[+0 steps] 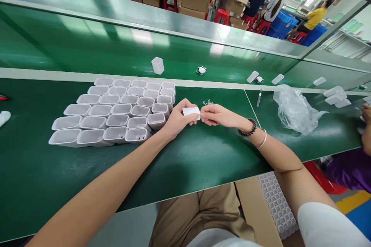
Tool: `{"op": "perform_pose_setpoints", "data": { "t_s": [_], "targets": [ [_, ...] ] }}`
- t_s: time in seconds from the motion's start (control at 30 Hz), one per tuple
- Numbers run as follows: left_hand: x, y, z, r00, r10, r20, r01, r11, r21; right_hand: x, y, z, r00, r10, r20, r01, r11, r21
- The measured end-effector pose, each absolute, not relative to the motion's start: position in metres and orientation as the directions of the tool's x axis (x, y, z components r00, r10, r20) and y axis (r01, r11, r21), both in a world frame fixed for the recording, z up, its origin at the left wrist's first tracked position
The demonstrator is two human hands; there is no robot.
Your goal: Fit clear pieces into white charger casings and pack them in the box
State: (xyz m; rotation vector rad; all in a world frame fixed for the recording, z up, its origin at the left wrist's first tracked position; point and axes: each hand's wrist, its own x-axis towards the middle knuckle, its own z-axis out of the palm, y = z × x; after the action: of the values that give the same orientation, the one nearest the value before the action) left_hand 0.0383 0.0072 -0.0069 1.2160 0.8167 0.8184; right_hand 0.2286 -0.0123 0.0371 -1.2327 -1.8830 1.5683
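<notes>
My left hand (179, 119) is closed around a small white plastic housing (190, 112), held just above the green bench. Against the housing's right end, the fingertips of my right hand (218, 115) are pinched together. Whatever lies between those fingertips is too small or hidden to make out. Just behind my hands lies a little heap of tiny clear parts (207, 102). Rows of open whitish plastic cups (117, 120) stand close together to the left of my left hand.
A single white cup (158, 65) and a small circuit part (201, 70) sit on the conveyor strip (116, 54). To the right are a thin tool (259, 98), a crumpled plastic bag (297, 110) and flat white lids (336, 95). Another person's hand (366, 114) shows at the right edge.
</notes>
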Motion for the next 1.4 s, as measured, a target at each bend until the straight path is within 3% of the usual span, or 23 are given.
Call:
{"op": "perform_pose_setpoints", "data": {
  "t_s": [0.33,0.6,1.17,1.4],
  "targets": [
    [0.036,0.007,-0.008,0.502,0.865,-0.006,0.028,-0.009,1.000,0.229,-0.016,0.037,-0.537,0.784,-0.311,0.447,-0.048,-0.893],
    [0.039,0.005,-0.016,0.483,0.872,0.081,0.112,-0.153,0.982,0.225,-0.024,0.032,-0.458,0.840,-0.291,0.503,-0.025,-0.864],
    [0.033,0.009,-0.015,0.560,0.826,0.067,0.177,-0.199,0.964,0.220,-0.028,0.033,-0.415,0.861,-0.295,0.572,-0.006,-0.820],
    [0.036,0.007,-0.017,0.514,0.855,0.068,0.200,-0.197,0.960,0.215,-0.032,0.038,-0.398,0.866,-0.304,0.622,0.011,-0.783]
  ]
}}
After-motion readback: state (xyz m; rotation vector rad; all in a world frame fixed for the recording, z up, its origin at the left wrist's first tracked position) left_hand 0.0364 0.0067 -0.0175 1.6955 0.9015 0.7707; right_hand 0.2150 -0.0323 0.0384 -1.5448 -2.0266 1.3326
